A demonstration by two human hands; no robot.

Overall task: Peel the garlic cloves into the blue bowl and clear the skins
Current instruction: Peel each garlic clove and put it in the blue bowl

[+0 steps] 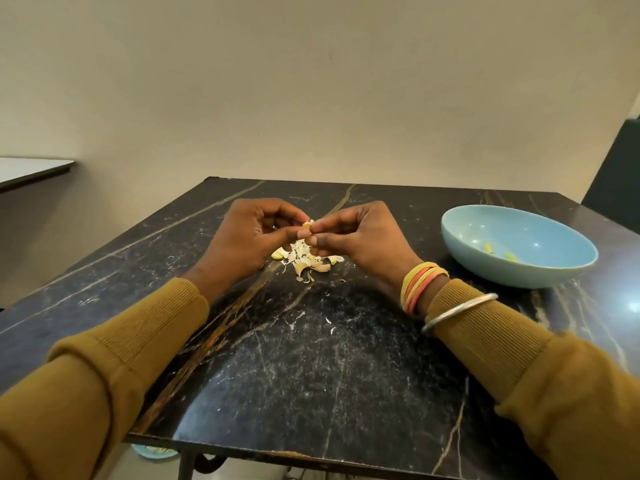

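Head camera looks down on a dark marbled table (311, 393), with the blue bowl (519, 277) standing on its right side, well apart from the hands. A couple of yellowish peeled pieces (488, 247) lie in the bottom of the bowl. The left hand (249, 237) and the right hand (363, 237) are raised just above the middle of the table and meet fingertip to fingertip. Each pinches the same garlic clove (307, 224) between thumb and forefinger, with the other fingers curled in. Directly under them lies a small heap (304, 263) of papery skins, mixed with what look like unpeeled cloves. A few white flakes (329, 322) lie nearer the person.

The step in hand looks like stripping the skin from this one clove, with most of the job yet to do. How much skin clings to it is too small to tell. To do it well, one hand should hold the clove firmly by its body while a nail of the other catches the skin at the blunt end and draws it off lengthwise. Working over the heap lets the scraps fall in one place, which makes clearing easier. The thin inner film is worth checking before the clove goes across to the bowl.
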